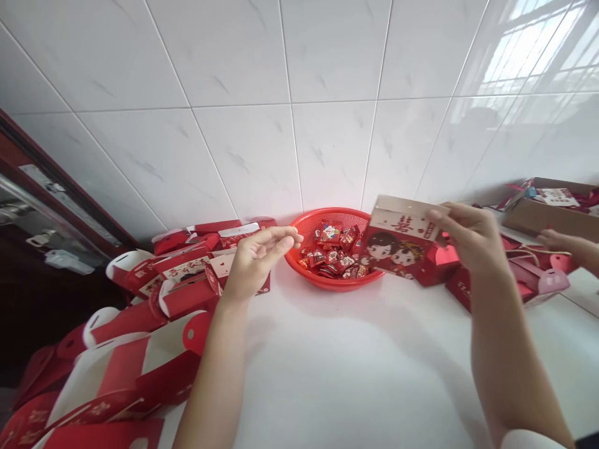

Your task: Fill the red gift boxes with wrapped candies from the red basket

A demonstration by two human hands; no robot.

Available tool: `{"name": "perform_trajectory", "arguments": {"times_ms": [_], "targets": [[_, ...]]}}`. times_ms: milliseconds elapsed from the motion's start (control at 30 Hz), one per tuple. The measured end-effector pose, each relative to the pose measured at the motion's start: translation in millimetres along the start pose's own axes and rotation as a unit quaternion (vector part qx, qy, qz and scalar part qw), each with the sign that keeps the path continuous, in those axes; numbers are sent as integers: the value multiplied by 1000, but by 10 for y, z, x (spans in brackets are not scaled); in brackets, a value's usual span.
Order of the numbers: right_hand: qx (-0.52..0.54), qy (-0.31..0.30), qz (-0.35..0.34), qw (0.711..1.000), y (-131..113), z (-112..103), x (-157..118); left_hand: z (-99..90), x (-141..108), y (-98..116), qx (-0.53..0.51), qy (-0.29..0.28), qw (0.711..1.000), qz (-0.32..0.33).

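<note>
A flat red and beige card box [397, 240] with two cartoon figures is pinched at its upper right corner by my right hand [468, 234]. It overlaps the right side of a red plastic basket [334, 284]. Inside the basket lie several small red wrapped packets [330, 255]. My left hand [262, 259] is at the basket's left rim, thumb and fingertips pressed together; whatever is between them, if anything, is too small to make out.
Many open red boxes [187, 268] crowd the left side. At the right are more red boxes [533, 274], a cardboard carton [538, 218] and another person's hand [561, 242]. A tiled wall [337, 149] rises behind the white table [346, 374].
</note>
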State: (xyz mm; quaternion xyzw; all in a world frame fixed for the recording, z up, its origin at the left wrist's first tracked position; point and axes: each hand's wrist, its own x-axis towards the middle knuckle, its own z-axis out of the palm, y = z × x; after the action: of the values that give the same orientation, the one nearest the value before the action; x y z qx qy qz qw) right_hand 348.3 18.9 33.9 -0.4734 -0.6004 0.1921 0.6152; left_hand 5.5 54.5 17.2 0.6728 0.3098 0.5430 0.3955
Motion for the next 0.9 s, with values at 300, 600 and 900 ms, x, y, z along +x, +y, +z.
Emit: {"name": "perform_trajectory", "arguments": {"times_ms": [300,600,900], "targets": [[-206,118,97,967,210,-863,-838,-10,-7,88,43,15,999,2],[-285,189,177,923,512,-876,-1205,-12,-42,174,81,-3,997,9],[-355,198,88,909,642,-788,-1112,-51,-95,240,78,-13,997,19]]}}
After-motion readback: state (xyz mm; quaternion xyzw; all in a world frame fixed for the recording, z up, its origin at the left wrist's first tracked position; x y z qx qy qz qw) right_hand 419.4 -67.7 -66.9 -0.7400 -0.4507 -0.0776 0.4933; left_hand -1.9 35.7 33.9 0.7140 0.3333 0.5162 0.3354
